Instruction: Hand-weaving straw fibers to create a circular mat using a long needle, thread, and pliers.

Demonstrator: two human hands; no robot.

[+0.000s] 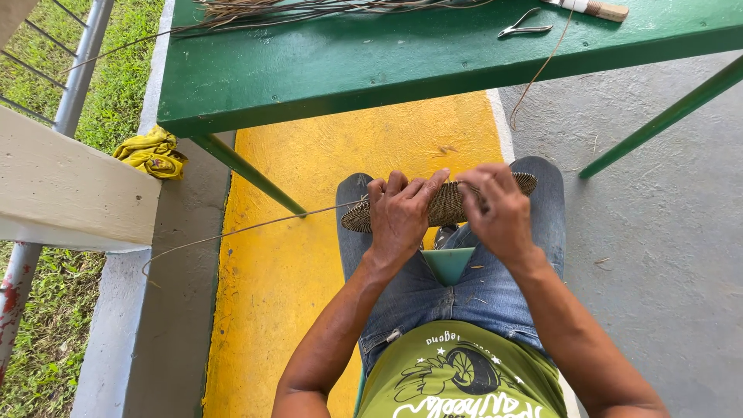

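A flat oval woven piece (446,205) of dark and pale fibre rests across my knees, edge toward me. My left hand (398,215) grips its left half, fingers curled over the top edge. At the right half, my right hand (499,209) pinches the weave with fingertips closed on the rim. A long thin fibre strand (248,227) trails from the left end of the piece out toward the left, over the yellow floor. I sit in jeans and a green shirt.
A green table (371,66) stands in front, carrying a bundle of loose fibres (309,11), small metal pliers (525,28) and a wooden-handled tool (597,8). A yellow cloth (152,152) lies by a white beam (70,186) and metal railing (77,77) at the left.
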